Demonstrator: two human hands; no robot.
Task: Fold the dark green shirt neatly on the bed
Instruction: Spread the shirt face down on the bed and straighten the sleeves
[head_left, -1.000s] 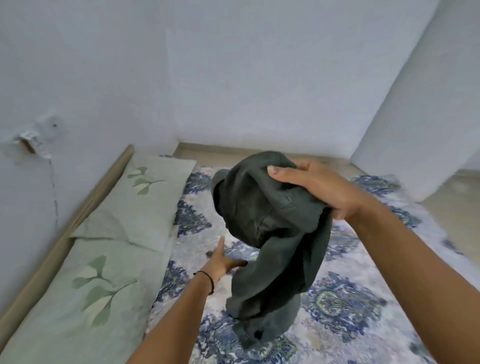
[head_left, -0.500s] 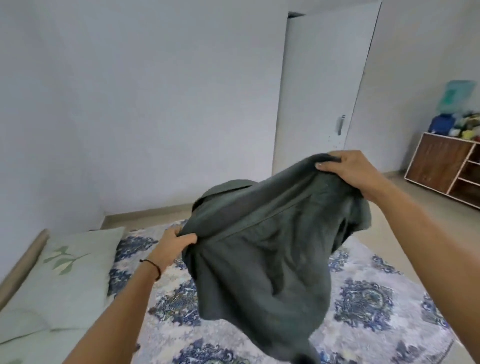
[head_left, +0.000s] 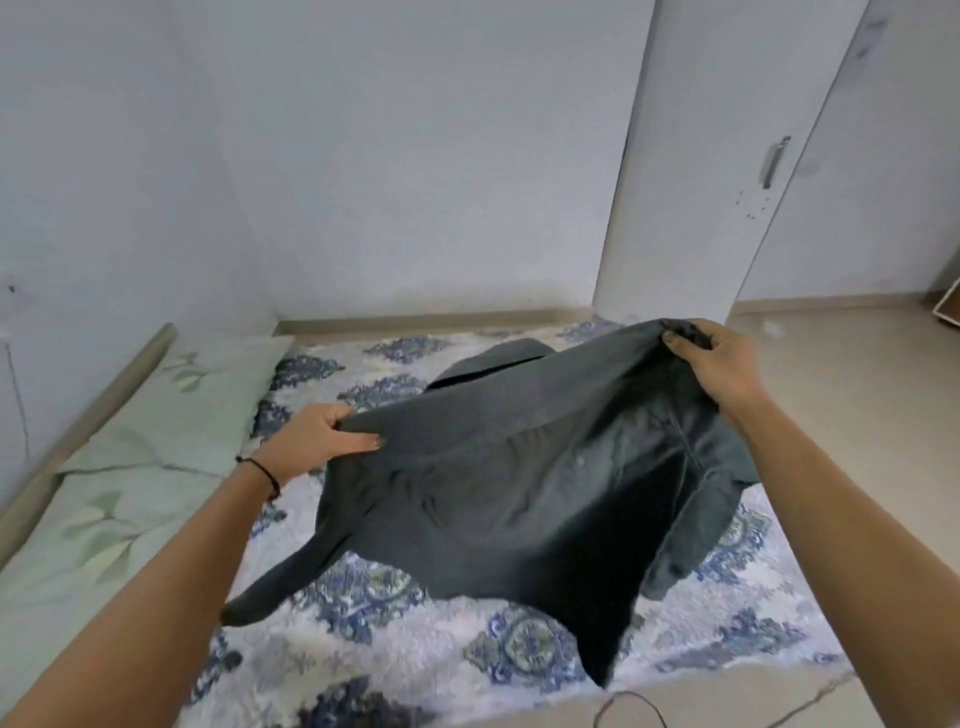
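The dark green shirt is spread wide in the air just above the bed, whose cover is white with blue patterns. My left hand grips its left upper edge. My right hand grips the right upper edge, held higher and farther back. One sleeve trails down to the lower left onto the cover, and the hem hangs toward me. The collar shows behind the top edge.
Two pale green pillows with leaf prints lie along the left wall. A white wardrobe door with a metal handle stands at the back right. Beige floor runs to the right of the bed, and a dark cable lies at the bed's near edge.
The shirt went from a bunch in my right hand to a spread sheet held by both hands. My left hand took hold of it, and both hands have lowered it toward the bed.
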